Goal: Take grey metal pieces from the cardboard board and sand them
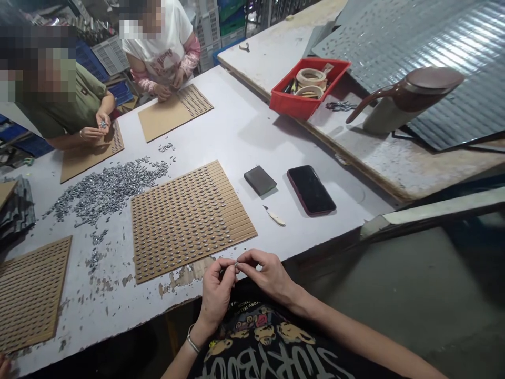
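Note:
My left hand [219, 287] and my right hand [268, 273] meet fingertip to fingertip just off the table's near edge. Both are closed in a pinch around a tiny metal piece [236, 265], mostly hidden by the fingers. Right beyond them lies a brown grooved board [236, 210] with rows of small grey metal pieces on it; the grooves at its right end are bare. To the left of this board a loose heap of the same small metal pieces [106, 192] is spread over the white table [236, 137].
Right of the board lie a dark block [260, 180], a small knife [274, 216] and a phone [311, 190]. A red bin [292, 104] with tape rolls and a brown-lidded jug [394, 100] stand farther right. Two people work at boards across the table. Another filled board [35, 295] lies left.

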Demonstrator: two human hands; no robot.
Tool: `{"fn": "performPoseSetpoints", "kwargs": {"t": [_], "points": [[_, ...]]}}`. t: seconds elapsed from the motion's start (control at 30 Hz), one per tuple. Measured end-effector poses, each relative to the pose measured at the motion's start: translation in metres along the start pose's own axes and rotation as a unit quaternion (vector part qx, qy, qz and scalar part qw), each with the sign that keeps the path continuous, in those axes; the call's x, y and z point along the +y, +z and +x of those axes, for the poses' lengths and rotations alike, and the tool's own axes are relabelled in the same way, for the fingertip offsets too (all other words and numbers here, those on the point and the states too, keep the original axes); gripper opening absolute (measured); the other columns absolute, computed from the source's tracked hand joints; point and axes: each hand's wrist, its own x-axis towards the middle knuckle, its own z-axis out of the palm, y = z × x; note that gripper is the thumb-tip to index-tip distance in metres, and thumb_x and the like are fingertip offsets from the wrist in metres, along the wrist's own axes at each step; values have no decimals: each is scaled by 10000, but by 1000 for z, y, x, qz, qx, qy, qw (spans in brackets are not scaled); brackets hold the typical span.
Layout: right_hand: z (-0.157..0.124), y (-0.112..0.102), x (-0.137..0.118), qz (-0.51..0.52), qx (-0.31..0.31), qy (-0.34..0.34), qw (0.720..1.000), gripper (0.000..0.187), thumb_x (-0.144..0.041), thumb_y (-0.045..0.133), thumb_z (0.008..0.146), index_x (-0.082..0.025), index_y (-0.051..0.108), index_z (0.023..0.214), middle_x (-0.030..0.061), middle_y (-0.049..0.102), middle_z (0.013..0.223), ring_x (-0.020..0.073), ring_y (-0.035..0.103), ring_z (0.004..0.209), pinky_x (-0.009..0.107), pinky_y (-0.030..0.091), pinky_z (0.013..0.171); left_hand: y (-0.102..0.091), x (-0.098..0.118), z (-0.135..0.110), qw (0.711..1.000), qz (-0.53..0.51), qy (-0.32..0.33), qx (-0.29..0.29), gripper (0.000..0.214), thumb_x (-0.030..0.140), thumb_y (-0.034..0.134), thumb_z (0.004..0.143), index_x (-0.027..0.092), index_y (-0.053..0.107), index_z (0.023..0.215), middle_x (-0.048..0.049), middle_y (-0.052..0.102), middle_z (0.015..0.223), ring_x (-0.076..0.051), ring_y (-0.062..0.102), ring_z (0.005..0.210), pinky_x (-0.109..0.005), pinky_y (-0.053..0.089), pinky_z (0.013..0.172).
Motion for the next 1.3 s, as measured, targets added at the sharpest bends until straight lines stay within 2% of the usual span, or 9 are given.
{"fn": "performPoseSetpoints", "kwargs": {"t": [0.13, 0.27, 0.47, 0.7, 0.9, 1.0, 1.1, 1.2, 1.3], "points": [[-2, 1, 3, -37, 33, -86, 995, 113, -281, 601, 931, -212, 660, 865, 24, 686, 765, 161, 638, 700, 270, 499, 673, 0, -1, 0, 1000, -9, 4, 2, 240, 383, 610, 896, 151, 645, 949, 18, 541, 674, -92, 463, 590, -219, 386, 578], [-2, 0, 5, -41, 62, -152, 985, 101, -268, 583, 944, -216, 634, 875, 29, 665, 756, 164, 627, 701, 272, 514, 679, 1, -1, 0, 994, -93, -37, -48, 254, 394, 603, 906, 149, 599, 841, -1, 570, 729, -66, 430, 552, -207, 335, 530], [0, -8, 4, -15, 26, -212, 977, 109, -180, 548, 952, -206, 637, 895, 35, 675, 797, 148, 629, 736, 249, 512, 698, -1, 1, -2, 986, -130, -76, -71, 230, 374, 646, 880, 154, 587, 848, 3, 561, 716, -61, 431, 546, -207, 322, 527], [-3, -12, 10, 32, -32, -45, 998, 105, -246, 616, 899, -182, 662, 830, 14, 681, 747, 136, 613, 675, 237, 479, 648, 2, 3, 0, 993, -68, -80, -44, 226, 351, 674, 837, 145, 597, 786, 4, 566, 677, -54, 418, 529, -199, 303, 509], [5, -27, 22, 47, -93, 24, 994, 124, -272, 593, 886, -179, 659, 839, -6, 671, 739, 135, 593, 665, 231, 474, 627, 9, -4, 12, 966, -163, -183, -83, 311, 380, 761, 704, 145, 558, 717, 21, 564, 598, -15, 291, 392, -193, 161, 414], [27, -52, 36, -91, 46, 15, 995, 149, -303, 561, 918, -184, 651, 911, 25, 681, 796, 167, 607, 697, 273, 487, 660, 16, -14, 24, 972, -143, -182, -42, 336, 402, 774, 675, 152, 551, 710, 39, 539, 559, -11, 256, 380, -186, 129, 403], [56, -79, 50, -312, 172, 26, 934, 145, -294, 572, 920, -166, 627, 960, 109, 675, 949, 244, 617, 875, 335, 477, 753, 27, -23, 35, 986, -82, -144, 11, 345, 440, 771, 675, 151, 585, 708, 45, 509, 528, -30, 307, 394, -181, 164, 401], [77, -95, 59, -435, 129, 65, 889, 115, -273, 601, 902, -173, 601, 958, 123, 660, 963, 273, 607, 923, 338, 460, 739, 37, -27, 41, 992, -51, -111, 43, 363, 476, 769, 672, 146, 620, 700, 29, 518, 535, -52, 369, 418, -185, 211, 406], [80, -97, 60, -439, 98, 89, 889, 53, -247, 576, 901, -196, 571, 916, 98, 663, 924, 251, 615, 887, 316, 447, 716, 41, -29, 41, 992, -49, -103, 60, 368, 486, 768, 669, 146, 627, 692, 21, 530, 547, -58, 388, 428, -184, 231, 409]]}}
